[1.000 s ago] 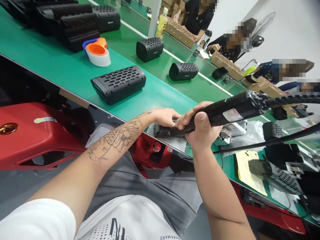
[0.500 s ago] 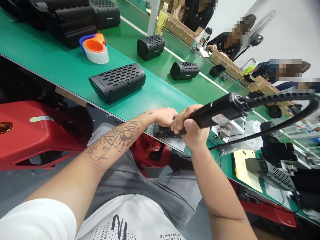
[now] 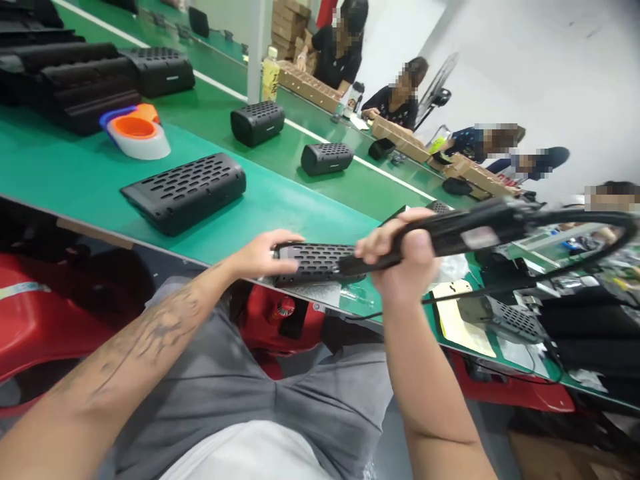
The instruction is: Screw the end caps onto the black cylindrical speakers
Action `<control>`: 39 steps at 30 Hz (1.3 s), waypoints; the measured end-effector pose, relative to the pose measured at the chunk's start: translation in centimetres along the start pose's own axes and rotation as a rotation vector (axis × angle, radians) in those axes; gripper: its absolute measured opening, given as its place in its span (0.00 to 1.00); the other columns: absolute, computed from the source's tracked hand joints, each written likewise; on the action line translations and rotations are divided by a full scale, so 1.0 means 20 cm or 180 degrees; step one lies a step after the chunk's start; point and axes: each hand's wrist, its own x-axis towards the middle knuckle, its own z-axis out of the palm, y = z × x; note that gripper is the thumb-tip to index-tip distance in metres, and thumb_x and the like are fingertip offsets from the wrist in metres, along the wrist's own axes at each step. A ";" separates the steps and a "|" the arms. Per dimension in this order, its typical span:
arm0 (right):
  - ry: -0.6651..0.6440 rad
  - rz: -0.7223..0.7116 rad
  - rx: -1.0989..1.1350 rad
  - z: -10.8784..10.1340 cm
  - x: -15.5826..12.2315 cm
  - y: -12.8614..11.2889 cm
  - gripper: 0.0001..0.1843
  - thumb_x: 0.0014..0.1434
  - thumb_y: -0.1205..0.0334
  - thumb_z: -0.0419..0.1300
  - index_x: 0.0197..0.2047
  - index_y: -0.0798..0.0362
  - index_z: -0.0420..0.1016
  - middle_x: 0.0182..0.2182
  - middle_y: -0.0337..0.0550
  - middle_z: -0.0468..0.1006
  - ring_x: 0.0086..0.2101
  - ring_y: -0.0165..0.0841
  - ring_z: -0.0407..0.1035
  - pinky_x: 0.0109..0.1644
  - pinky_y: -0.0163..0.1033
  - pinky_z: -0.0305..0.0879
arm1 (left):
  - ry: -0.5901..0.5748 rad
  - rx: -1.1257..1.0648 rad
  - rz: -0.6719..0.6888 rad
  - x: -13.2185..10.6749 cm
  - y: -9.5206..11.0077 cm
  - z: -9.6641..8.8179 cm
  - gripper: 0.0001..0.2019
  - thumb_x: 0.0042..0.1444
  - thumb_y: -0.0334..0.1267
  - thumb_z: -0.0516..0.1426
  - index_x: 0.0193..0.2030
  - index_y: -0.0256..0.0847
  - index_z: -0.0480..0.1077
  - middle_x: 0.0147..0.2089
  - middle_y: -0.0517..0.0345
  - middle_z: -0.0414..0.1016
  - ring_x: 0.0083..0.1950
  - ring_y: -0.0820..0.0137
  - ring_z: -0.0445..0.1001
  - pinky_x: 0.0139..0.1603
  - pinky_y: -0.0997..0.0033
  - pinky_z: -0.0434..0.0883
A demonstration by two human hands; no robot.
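Observation:
My left hand (image 3: 265, 255) grips the left end of a black speaker housing (image 3: 317, 257) with rows of slots, lying at the table's near edge. In my right hand (image 3: 404, 253) is a black electric screwdriver (image 3: 465, 230), held nearly level, fingers wrapped round its body. Its narrow end points left and overlaps the right part of the housing; whether it touches, I cannot tell. A cable loops from the rear of the tool. Another slotted speaker housing (image 3: 187, 190) rests on the table to the left of my hands.
Two more housings (image 3: 257, 123) (image 3: 327, 159) stand on the green table (image 3: 280, 190). A tape dispenser-like white and orange ring (image 3: 140, 137) and stacked black parts (image 3: 85, 87) sit left. A yellow sheet (image 3: 460, 317) and a grey housing (image 3: 503, 317) lie right. Several people work opposite.
My left hand has moved left, away from the right hand, and the slotted housing beneath now shows. The screwdriver has shifted slightly right. The camera view has turned, moving the table items left.

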 end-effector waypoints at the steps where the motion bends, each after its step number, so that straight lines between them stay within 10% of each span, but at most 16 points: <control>1: 0.0342 -0.0143 -0.0208 -0.12 0.06 -0.03 0.22 0.69 0.36 0.80 0.48 0.41 0.80 0.21 0.23 0.73 0.17 0.32 0.69 0.24 0.40 0.75 | 0.0105 0.0088 0.0046 -0.07 -0.05 0.02 0.54 0.49 0.62 0.79 0.84 0.49 0.81 0.84 0.44 0.84 0.85 0.37 0.83 0.90 0.43 0.79; 5: 0.1493 -0.0309 -0.1490 -0.62 0.28 0.01 0.13 0.65 0.48 0.77 0.40 0.44 0.80 0.22 0.27 0.75 0.19 0.33 0.72 0.26 0.40 0.75 | 0.0463 0.0210 -0.0230 -0.15 -0.15 0.11 0.60 0.50 0.61 0.80 0.90 0.58 0.72 0.88 0.47 0.79 0.86 0.38 0.82 0.92 0.40 0.78; 9: 0.1556 -0.0081 -0.1682 -0.92 0.30 0.15 0.19 0.62 0.43 0.78 0.38 0.44 0.76 0.21 0.27 0.75 0.19 0.33 0.72 0.26 0.40 0.74 | 0.0795 0.0113 -0.0364 0.24 -0.11 0.17 0.58 0.55 0.60 0.79 0.90 0.52 0.68 0.88 0.44 0.78 0.84 0.40 0.83 0.90 0.41 0.80; 16: 0.1471 0.0217 -0.1283 -0.91 0.18 0.16 0.14 0.58 0.56 0.80 0.38 0.46 0.79 0.20 0.30 0.78 0.19 0.34 0.73 0.26 0.41 0.78 | 0.1265 0.0243 -0.0212 1.42 0.07 0.45 0.54 0.63 0.44 0.80 0.92 0.39 0.64 0.89 0.31 0.73 0.92 0.42 0.72 0.98 0.45 0.67; 20: 0.1513 0.0478 -0.1199 -0.93 0.11 0.08 0.11 0.57 0.60 0.81 0.38 0.45 0.84 0.21 0.32 0.79 0.19 0.37 0.74 0.27 0.46 0.82 | 0.0901 0.0253 -0.0303 1.80 0.12 0.58 0.54 0.71 0.46 0.77 0.96 0.40 0.59 0.91 0.25 0.68 0.94 0.41 0.70 0.97 0.45 0.65; 26: 0.1220 0.0267 -0.1142 -1.09 0.01 -0.07 0.08 0.60 0.49 0.82 0.43 0.34 0.94 0.20 0.36 0.76 0.16 0.42 0.68 0.20 0.55 0.78 | 0.2001 0.0834 -0.0277 2.02 -0.09 0.24 0.57 0.69 0.45 0.77 0.97 0.38 0.57 1.00 0.25 0.47 1.04 0.36 0.38 1.03 0.30 0.36; 32: 0.1106 0.0054 -0.0926 -0.99 0.04 -0.06 0.09 0.60 0.49 0.84 0.43 0.36 0.93 0.20 0.35 0.76 0.16 0.41 0.67 0.20 0.52 0.75 | 0.1700 0.0373 -0.0791 1.92 -0.23 -0.25 0.51 0.53 0.36 0.80 0.85 0.34 0.74 0.87 0.30 0.75 0.87 0.41 0.77 0.96 0.44 0.67; 39: 0.0730 -0.0150 -0.0322 -0.67 -0.03 -0.14 0.08 0.66 0.50 0.82 0.46 0.38 0.92 0.21 0.32 0.78 0.17 0.37 0.69 0.23 0.45 0.75 | 0.1656 0.0559 -0.0401 0.80 -0.18 -0.43 0.47 0.53 0.55 0.80 0.79 0.47 0.80 0.76 0.47 0.88 0.77 0.41 0.87 0.88 0.41 0.82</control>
